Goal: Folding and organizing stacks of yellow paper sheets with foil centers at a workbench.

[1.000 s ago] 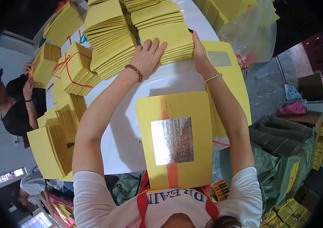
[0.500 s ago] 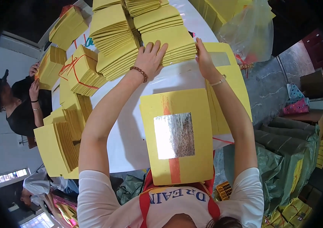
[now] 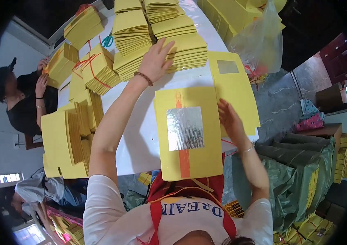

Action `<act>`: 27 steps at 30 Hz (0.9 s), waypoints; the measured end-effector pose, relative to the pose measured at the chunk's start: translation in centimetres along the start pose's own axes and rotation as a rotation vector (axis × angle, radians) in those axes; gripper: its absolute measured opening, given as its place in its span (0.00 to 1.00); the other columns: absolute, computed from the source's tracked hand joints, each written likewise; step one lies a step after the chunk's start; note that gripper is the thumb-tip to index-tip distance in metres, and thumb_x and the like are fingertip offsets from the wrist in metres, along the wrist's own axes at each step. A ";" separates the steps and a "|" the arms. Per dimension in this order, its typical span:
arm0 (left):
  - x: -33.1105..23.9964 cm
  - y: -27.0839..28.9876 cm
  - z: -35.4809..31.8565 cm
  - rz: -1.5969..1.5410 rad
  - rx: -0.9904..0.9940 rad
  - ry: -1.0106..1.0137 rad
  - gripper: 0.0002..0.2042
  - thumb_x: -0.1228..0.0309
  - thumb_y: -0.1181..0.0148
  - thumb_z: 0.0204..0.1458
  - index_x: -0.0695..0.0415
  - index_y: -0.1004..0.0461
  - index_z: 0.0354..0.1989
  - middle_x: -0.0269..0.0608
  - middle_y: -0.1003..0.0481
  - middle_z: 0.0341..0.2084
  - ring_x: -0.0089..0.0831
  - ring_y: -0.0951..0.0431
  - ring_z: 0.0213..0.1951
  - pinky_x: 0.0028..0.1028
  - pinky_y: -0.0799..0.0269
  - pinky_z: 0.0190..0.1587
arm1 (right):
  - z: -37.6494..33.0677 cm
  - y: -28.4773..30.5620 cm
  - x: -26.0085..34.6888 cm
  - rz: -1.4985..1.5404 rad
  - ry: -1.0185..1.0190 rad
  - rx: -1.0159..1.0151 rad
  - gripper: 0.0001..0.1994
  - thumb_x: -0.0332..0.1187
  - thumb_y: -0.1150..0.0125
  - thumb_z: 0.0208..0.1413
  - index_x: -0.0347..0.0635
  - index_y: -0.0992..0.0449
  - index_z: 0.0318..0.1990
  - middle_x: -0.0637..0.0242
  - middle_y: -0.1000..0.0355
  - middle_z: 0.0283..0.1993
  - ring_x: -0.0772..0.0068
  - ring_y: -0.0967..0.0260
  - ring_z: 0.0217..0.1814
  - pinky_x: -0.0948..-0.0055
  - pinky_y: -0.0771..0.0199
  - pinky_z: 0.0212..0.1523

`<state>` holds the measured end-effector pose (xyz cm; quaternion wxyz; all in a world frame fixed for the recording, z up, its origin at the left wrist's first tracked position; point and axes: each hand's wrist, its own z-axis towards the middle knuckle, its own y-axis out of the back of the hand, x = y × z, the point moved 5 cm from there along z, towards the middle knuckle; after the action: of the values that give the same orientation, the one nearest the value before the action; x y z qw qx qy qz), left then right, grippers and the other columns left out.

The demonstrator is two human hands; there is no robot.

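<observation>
My left hand (image 3: 155, 60) rests with fingers spread on top of a stack of folded yellow paper (image 3: 187, 52) at the far side of the table. Lower and to the right, my right hand (image 3: 231, 119) is open, its fingers beside the right edge of a flat pile of yellow joss paper (image 3: 212, 134). That pile lies at the near table edge, its top sheet bearing a silver foil square (image 3: 185, 128) over an orange stripe. Another flat yellow pile (image 3: 241, 96) with a silver patch lies to its right, partly behind my right hand.
Left of the folded stacks are red-tied bundles (image 3: 96, 67), green-handled scissors (image 3: 107, 41) and more yellow stacks (image 3: 61, 136). A co-worker in black (image 3: 24, 100) handles a bundle at the far left. A clear plastic bag (image 3: 259, 43) hangs at the right; green-wrapped bales (image 3: 292, 175) stand on the floor.
My right hand has left the right end of the folded stack and come down toward me, beside the near pile. My left hand stays on the folded stack.
</observation>
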<state>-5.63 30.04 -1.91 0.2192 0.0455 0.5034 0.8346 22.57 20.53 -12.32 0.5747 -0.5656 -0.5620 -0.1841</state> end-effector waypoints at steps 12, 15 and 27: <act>-9.6 -3.9 -23.7 -1.621 -0.126 0.819 0.35 0.47 0.66 0.59 0.61 0.61 0.66 0.46 0.54 0.65 0.36 0.52 0.65 0.33 0.54 0.64 | -6.3 -2.2 -5.9 0.216 0.101 -0.058 0.26 0.43 0.68 0.66 0.37 0.55 0.66 0.63 0.57 0.69 0.69 0.60 0.70 0.70 0.58 0.67; -11.2 -4.1 -23.9 -1.638 -0.223 0.825 0.34 0.49 0.67 0.60 0.61 0.63 0.66 0.46 0.59 0.66 0.35 0.57 0.66 0.33 0.59 0.66 | -5.7 -0.8 -7.4 -0.112 0.177 0.019 0.26 0.44 0.67 0.65 0.38 0.53 0.65 0.65 0.50 0.66 0.72 0.52 0.66 0.72 0.49 0.63; -12.2 -6.3 -25.0 -1.718 -0.028 1.058 0.33 0.47 0.71 0.60 0.56 0.63 0.67 0.43 0.60 0.66 0.32 0.58 0.66 0.31 0.61 0.66 | -6.6 -2.6 -5.5 -0.117 -0.062 -0.037 0.25 0.46 0.68 0.65 0.41 0.50 0.65 0.67 0.44 0.61 0.75 0.45 0.61 0.75 0.42 0.58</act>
<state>-0.07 7.05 -17.77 0.4953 -0.7112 0.3885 0.3130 21.58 11.81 -14.08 0.5347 -0.5479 -0.6081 -0.2100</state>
